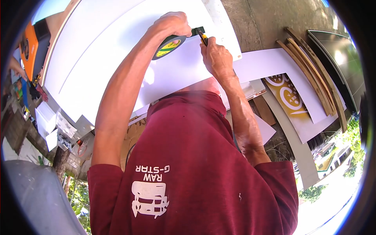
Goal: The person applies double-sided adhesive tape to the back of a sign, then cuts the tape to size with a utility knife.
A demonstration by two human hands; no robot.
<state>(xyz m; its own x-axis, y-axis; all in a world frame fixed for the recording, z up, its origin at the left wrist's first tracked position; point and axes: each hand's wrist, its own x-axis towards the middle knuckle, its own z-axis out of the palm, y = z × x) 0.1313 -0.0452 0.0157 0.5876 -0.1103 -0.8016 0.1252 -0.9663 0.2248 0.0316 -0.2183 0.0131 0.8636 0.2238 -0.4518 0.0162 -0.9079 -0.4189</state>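
My left hand (169, 24) grips a roll of dark tape with a yellow inner label (169, 46), held against a large white panel (98, 58). A short strip of tape (197, 31) runs from the roll toward my right hand (217, 58). That hand is closed around a yellow and black utility knife (203, 37), its tip at the tape strip near the panel's upper edge. Both arms reach out from my dark red shirt (196, 176).
Curved wooden strips (313, 70) and a dark panel (340, 58) lie at the right, next to white sheets and a yellow printed sign (288, 98). An orange and black object (33, 45) and small clutter sit at the left. The ground is concrete.
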